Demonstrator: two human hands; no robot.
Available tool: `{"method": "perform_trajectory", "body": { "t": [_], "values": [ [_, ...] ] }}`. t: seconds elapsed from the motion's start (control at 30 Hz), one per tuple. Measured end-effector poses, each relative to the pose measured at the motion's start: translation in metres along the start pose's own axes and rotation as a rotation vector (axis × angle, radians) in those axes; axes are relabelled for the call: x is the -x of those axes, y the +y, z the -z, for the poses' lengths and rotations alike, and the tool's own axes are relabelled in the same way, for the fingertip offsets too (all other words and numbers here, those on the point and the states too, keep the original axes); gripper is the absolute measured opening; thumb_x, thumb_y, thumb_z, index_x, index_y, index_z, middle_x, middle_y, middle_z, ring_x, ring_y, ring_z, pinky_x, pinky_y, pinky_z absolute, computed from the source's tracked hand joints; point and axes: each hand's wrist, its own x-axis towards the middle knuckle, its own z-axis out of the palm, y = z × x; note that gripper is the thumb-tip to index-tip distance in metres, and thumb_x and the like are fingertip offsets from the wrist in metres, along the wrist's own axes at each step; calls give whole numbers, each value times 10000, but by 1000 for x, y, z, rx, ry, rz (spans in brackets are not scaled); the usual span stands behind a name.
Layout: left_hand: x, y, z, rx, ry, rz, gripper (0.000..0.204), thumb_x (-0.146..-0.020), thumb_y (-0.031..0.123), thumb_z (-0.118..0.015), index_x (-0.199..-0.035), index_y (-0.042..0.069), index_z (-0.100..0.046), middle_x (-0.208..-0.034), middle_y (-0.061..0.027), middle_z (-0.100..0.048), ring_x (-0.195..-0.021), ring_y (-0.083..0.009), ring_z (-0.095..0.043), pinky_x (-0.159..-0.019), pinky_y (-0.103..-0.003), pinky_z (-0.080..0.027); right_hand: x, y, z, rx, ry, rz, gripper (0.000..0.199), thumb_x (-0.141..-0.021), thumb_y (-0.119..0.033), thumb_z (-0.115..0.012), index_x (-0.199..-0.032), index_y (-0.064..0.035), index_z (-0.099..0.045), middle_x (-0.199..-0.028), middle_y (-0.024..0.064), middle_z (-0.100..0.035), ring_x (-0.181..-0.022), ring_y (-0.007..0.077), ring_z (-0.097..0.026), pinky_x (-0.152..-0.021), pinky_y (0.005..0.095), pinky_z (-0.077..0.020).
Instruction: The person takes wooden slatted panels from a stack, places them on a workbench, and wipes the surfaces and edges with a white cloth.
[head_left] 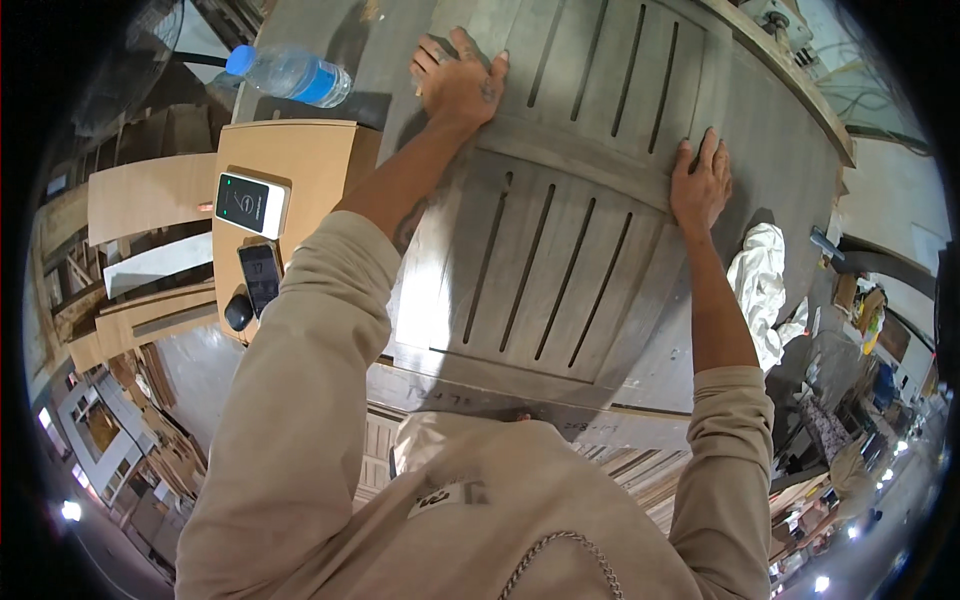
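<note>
A grey slatted wooden panel [560, 200] lies flat on a long grey workbench [790, 130] in front of me. My left hand [460, 80] presses flat on the panel's far left part, fingers spread. My right hand [700, 180] rests flat on the panel's right edge near its cross rail, fingers together and extended. Neither hand grips anything; both lie palm down on the wood.
A light wooden board [300, 160] at the left carries a white device with a dark screen [250, 203], a dark phone [262, 275] and a small black object [238, 311]. A clear water bottle with a blue cap [290, 73] lies behind it. A white cloth [765, 285] sits at the right.
</note>
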Motion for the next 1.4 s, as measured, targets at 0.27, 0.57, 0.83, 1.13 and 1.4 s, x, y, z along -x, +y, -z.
{"method": "perform_trajectory", "body": {
  "t": [0.27, 0.57, 0.83, 1.13, 1.4],
  "values": [
    [5, 8, 14, -40, -45, 13, 756, -898, 549, -477, -1375, -26, -359, -1326, -369, -385, -1253, -474, -314, -1051, -547, -237, 9, 6, 3, 34, 51, 19, 537, -979, -426, -419, -1404, -100, -445, -1409, 198, -453, -1315, 357, -405, -1093, 479, -287],
    [54, -39, 13, 158, -111, -98, 702, -961, 509, -387, -1425, -12, -311, -1434, -402, -235, -1361, -508, -214, -1100, -582, -186, 245, 31, 93, -709, -243, -307, 450, -1032, -287, -369, -1375, -6, -452, -1388, 177, -493, -1320, 326, -427, -1090, 353, -317],
    [331, -61, 162, 474, -469, 73, 757, -963, 404, -479, -1432, -120, -200, -1488, -379, -130, -1394, -503, -150, -1124, -549, -167, 438, 21, 151, -394, -49, -232, 469, -955, -47, -423, -1410, 30, -340, -1254, 163, -592, -1202, 320, -523, -1081, 462, -307],
    [342, -91, 166, 453, -458, -73, 740, -951, 349, -506, -1429, -123, -196, -1372, -380, -351, -1273, -503, -344, -1077, -559, -243, 424, 12, 134, -195, 30, -338, 478, -873, -118, -522, -1333, -12, -455, -1090, 139, -640, -1038, 321, -567, -957, 477, -383],
    [391, -97, 168, 303, -252, -211, 692, -939, 318, -513, -1431, -82, -239, -1430, -317, -310, -1259, -486, -353, -1047, -548, -292, 352, 62, 153, -307, -251, -517, 413, -850, -200, -576, -1241, -71, -560, -1070, 224, -627, -915, 429, -633, -853, 514, -466]
  ]
}}
